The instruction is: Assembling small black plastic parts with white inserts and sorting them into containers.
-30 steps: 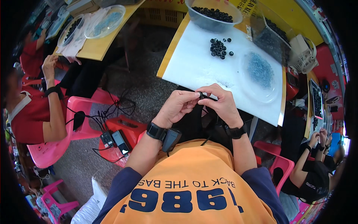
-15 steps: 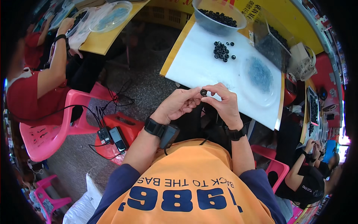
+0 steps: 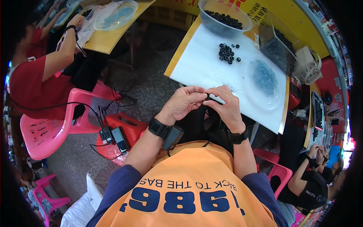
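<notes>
a grey speckled floor (image 3: 75,159) lies under the furniture. a pink plastic armchair (image 3: 70,117) stands at left, a red plastic stool (image 3: 134,132) near it, a small pink chair (image 3: 56,204) at lower left, and another pink seat (image 3: 283,172) at right. the near table (image 3: 196,56) has a white cover; a yellow-topped table (image 3: 109,39) is at upper left. a yellow panel (image 3: 278,9) spans the back, a red one (image 3: 329,72) the right, where bright light (image 3: 348,146) glares.
</notes>
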A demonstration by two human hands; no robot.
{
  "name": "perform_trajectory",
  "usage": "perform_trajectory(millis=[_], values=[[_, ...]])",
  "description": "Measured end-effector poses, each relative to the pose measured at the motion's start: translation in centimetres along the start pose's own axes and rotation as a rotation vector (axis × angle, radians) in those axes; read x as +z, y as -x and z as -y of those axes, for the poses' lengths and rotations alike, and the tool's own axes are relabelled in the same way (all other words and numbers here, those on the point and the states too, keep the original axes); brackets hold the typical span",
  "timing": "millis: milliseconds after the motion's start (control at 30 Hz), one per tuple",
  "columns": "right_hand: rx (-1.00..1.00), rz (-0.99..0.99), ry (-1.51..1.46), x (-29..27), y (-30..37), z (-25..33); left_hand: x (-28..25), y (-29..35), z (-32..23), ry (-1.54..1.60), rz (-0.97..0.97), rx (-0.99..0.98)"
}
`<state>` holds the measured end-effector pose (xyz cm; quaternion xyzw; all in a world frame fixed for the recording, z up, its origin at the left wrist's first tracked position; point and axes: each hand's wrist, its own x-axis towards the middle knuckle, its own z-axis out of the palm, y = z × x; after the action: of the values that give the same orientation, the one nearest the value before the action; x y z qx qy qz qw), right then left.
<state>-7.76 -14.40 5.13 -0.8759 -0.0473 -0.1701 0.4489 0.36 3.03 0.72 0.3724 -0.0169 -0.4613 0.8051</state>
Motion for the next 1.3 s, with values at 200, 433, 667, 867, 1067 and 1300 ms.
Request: perform_trajectory(millis=[200, 433, 667, 867, 1067, 1300], values=[[-0.070, 0.073, 0.026, -0.9, -0.8, 0.5, 0.3, 0.3, -0.2, 0.020, 0.019, -0.067], [-0.110, 0.079, 0.067, -1.3, -0.1, 0.2, -0.8, 0.0, 1.0, 0.036, 0.089, -0.113], [-0.060, 0.116, 0.036, -1.1, 0.0, 0.7, 0.2, 0.6, 0.1, -0.087, 0.028, -0.059], [-0.087, 0.094, 0.061, -1.0, 0.2, 0.7, 0.1, 0.6, -0.1, -0.077, 0.047, -0.089], [-0.129, 0.077, 0.040, -1.6, -0.4, 0.1, 1.3, 0.2, 0.1, 0.001, 0.004, -0.037], [-0.230, 0.000, 0.191, -3.8, -2.8, -1.9, 3.2, -3.1, -1.9, -0.644, -0.042, 0.229]])
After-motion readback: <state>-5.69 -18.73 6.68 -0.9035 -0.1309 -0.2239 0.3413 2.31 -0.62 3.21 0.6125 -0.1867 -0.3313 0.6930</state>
